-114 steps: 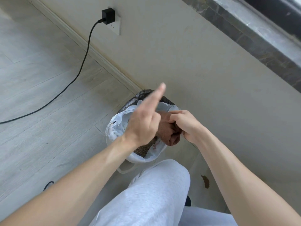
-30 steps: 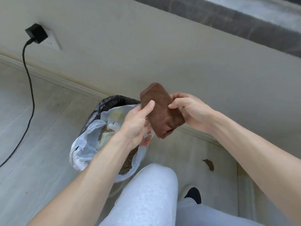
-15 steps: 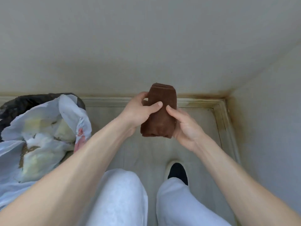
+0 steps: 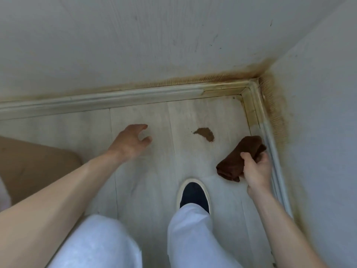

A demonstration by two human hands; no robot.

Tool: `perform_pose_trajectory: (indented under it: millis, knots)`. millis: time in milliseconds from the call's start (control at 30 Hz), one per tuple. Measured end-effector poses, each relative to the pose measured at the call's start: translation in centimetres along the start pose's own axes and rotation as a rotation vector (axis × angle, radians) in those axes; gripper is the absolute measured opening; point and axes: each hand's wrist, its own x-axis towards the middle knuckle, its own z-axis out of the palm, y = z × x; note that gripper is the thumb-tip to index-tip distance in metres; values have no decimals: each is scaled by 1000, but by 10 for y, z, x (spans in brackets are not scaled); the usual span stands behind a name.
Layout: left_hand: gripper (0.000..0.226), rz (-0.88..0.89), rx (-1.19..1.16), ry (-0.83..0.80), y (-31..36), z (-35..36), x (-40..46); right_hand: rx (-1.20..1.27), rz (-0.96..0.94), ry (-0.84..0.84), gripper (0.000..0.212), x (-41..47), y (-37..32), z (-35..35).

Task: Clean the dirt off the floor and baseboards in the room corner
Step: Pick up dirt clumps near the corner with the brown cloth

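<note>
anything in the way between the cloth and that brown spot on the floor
Nothing visible. The brown cloth, gripped by the right hand, has bare floor between it and the brown dirt spot. The left hand and shoe lie off that path.

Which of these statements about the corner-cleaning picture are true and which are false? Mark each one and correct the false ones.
1. The right hand holds the brown cloth. True.
2. The left hand also grips the cloth. False: it holds nothing, its fingers loosely spread above the floor.
3. A brown dirt patch lies on the floor between the two hands. True.
4. The cloth covers the dirt patch. False: the patch is bare, and the cloth is to its right, near the right-hand baseboard.
5. The baseboards are spotless at the corner. False: yellow-brown grime stains them where they meet.
6. A dark shoe with a pale rim stands on the floor. True.
</note>
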Motion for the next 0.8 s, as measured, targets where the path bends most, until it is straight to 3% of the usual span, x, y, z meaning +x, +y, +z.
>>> perform_pose_trajectory:
  millis: [167, 400, 600, 800]
  knots:
    - [59, -9, 20, 85, -15, -1, 8, -253, -84, 20, 48, 11, -5, 43]
    - [55, -22, -52, 95, -11, -8, 6, -337, -172, -93, 41, 21, -30, 81]
    - [55, 4, -81, 51, -4, -4, 4, -220, -195, -243, 27, 21, -39, 89]
    - [55, 22, -108, 72, 0, -10, -2, -111, -198, -120, 26, 31, -38, 49]
